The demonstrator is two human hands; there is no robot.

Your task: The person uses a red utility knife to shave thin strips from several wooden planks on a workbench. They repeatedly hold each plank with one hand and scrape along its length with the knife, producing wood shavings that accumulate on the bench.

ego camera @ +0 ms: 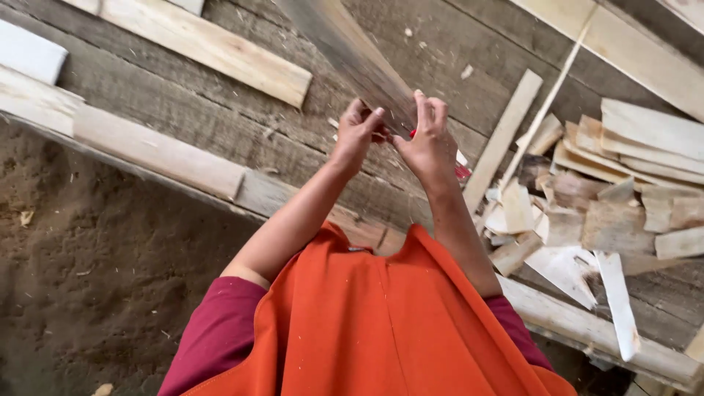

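A long wooden plank [345,44], blurred by motion, runs from the top centre down to my hands. My left hand [357,136] grips its near end from the left side. On the right side, my right hand [429,143] is closed on the same end. Both hands are raised in front of my orange apron, above a worn grey wooden workbench [220,125]. A small red object [462,172] shows just behind my right hand; what it is cannot be told.
A pile of pale wood offcuts [609,198] lies at the right. Long boards [213,48] rest on the workbench at upper left and upper right. A thin slat [506,136] leans near the pile. Sawdust-covered floor [95,271] lies at lower left.
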